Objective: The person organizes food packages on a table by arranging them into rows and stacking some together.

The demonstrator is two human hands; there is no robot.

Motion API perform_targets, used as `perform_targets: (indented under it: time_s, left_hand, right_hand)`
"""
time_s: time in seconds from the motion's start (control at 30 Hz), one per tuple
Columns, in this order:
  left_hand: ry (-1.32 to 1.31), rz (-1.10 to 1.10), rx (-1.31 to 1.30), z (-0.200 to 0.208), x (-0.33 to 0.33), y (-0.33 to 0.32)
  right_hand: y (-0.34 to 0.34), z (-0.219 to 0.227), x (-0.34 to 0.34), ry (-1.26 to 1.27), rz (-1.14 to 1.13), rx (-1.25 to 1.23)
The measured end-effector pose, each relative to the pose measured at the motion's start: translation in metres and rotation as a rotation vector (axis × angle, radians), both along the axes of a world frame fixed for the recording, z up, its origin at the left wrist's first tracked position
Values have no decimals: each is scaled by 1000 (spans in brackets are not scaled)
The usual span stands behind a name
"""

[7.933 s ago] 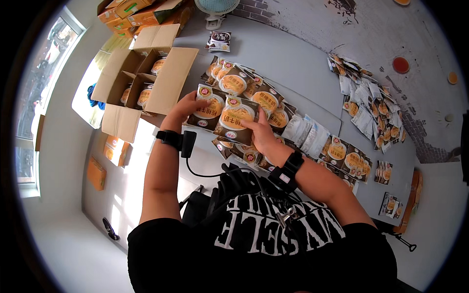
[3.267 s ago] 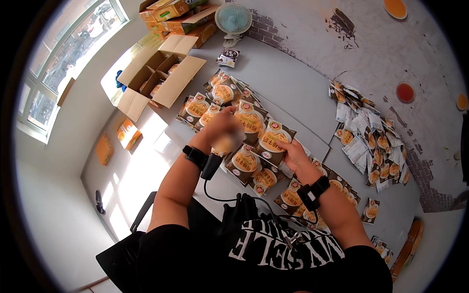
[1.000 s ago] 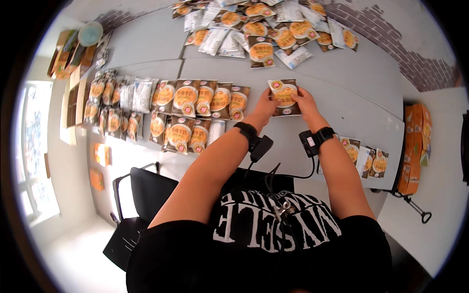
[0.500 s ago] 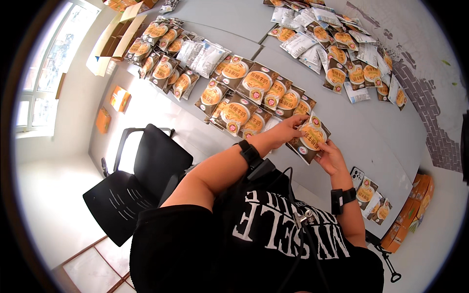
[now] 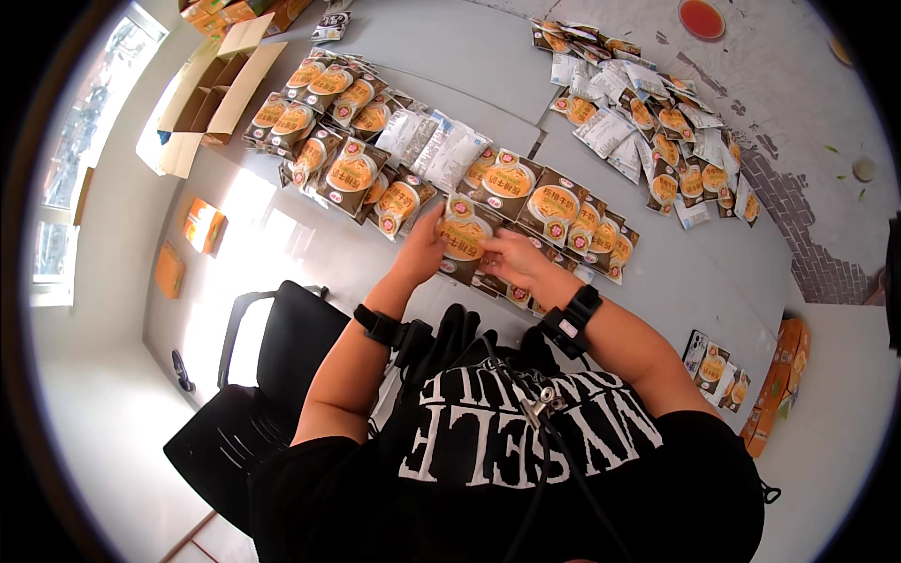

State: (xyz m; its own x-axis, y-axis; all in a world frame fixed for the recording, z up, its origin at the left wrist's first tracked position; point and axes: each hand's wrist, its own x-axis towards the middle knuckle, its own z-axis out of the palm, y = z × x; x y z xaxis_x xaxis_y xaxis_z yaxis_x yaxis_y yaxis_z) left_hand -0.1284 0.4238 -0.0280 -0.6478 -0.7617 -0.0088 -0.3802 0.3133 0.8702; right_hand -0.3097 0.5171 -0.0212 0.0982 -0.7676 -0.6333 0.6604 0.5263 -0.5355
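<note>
The left hand (image 5: 427,244) and the right hand (image 5: 511,258) are both clamped on one brown packet (image 5: 466,238), at opposite sides, perhaps for steadiness, near other packets (image 5: 552,208).

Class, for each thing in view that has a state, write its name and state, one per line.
Held packet, picture side up
Left hand, gripping its left edge
Right hand, gripping its right edge
Cardboard carton, flaps open
Packet heap, loose, jumbled
Pale packets, lying flat
Phone, lying flat
Desk chair, unoccupied
</note>
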Motion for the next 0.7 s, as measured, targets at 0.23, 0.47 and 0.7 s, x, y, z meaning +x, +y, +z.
perform_targets:
  time_s: [0.23,0.47,0.7]
  left_hand:
    - [139,-71,202,-27,20,-47]
    - [-65,-45,72,-26,24,-51]
    - [-119,-70,-13,-18,21,-35]
  right_hand:
    - [-42,-6,42,92,-81,108]
    - [-48,-17,49,212,-144,128]
    - [-54,-9,60,374,-91,227]
